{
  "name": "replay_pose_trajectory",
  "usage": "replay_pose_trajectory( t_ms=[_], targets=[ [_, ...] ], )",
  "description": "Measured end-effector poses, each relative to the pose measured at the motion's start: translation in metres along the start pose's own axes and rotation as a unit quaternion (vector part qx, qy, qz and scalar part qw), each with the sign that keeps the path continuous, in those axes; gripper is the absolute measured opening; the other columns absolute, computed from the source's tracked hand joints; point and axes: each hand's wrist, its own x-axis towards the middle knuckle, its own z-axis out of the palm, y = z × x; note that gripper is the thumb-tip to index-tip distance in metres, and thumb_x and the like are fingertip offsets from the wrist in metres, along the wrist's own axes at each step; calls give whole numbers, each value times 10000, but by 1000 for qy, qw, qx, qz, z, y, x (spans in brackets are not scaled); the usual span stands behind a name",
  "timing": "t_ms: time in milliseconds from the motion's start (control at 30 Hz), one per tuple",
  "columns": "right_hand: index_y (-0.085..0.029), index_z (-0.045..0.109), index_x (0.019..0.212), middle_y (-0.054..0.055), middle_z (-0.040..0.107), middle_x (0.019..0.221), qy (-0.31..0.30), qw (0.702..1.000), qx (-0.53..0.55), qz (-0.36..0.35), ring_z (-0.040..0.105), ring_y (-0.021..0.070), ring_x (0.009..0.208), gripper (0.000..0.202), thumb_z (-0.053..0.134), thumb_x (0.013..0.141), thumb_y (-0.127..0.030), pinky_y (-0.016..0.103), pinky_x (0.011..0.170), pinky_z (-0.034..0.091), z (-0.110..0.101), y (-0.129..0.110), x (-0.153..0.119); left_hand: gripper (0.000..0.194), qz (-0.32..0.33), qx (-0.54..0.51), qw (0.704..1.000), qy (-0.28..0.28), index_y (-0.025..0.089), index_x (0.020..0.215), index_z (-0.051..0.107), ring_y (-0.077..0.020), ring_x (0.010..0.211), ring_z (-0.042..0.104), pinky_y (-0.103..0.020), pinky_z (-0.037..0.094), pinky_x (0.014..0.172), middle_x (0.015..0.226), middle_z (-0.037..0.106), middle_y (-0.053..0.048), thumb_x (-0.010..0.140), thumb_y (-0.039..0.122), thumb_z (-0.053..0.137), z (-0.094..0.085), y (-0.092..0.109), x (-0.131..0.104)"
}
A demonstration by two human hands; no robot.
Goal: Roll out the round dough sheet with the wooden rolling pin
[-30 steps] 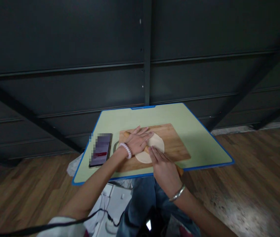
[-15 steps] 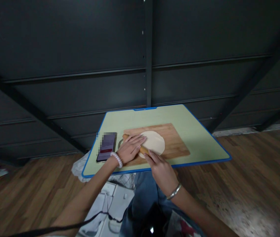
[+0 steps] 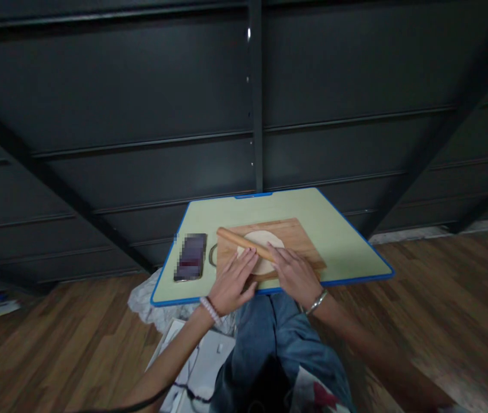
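Phone [image 3: 190, 257] left of frame centre. Left hand [image 3: 232, 284] open flat, fingertips on rolling pin [image 3: 237, 238], which slants across dough [image 3: 265, 236] at lower centre. Right hand [image 3: 295, 275] flattish over pin's lower end, fingers extended. Looks mid-roll; next stroke calls for even pressure.

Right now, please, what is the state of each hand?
Left hand: open, palm down, at the rolling pin.
Right hand: over the rolling pin; whether it grips cannot be told.

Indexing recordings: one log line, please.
left hand: at rolling pin; right hand: over rolling pin; dough: flat, under rolling pin, on wooden board
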Motion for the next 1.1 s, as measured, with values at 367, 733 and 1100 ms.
replay_pose_trajectory(
  t_ms=[367, 733, 1100],
  targets=[
    [-168, 576, 932, 35, 625, 875, 35, 758, 622, 191, 490, 72, 519, 457, 583, 769, -595, 182, 416, 392, 1, 88, 42, 828, -155, 26, 986, -59, 70, 1444, 250, -341, 1404, 191, -572, 189, 1111, 1494, 274, -227, 858, 640, 378, 40, 25, 80],
    [-166, 539, 865, 8, 625, 818, 55, 658, 720, 212, 439, 47, 465, 315, 580, 798, -471, 158, 387, 344, 30, 91, 57, 545, -96, 162, 978, -91, 42, 1330, 439, -346, 1305, 404, -542, 379, 1012, 1389, 436, -254, 958, 424, 329, 42, 32, 90],
    [-190, 539, 796, 13, 645, 733, 46, 659, 718, 219, 429, 59, 410, 315, 570, 813, -503, 185, 360, 341, 43, 97, 60, 520, -112, 34, 992, -46, 114, 1354, 426, -230, 1342, 372, -447, 286, 1119, 1422, 445, -138, 836, 68, 423, 35, 13, 65]
  ],
)
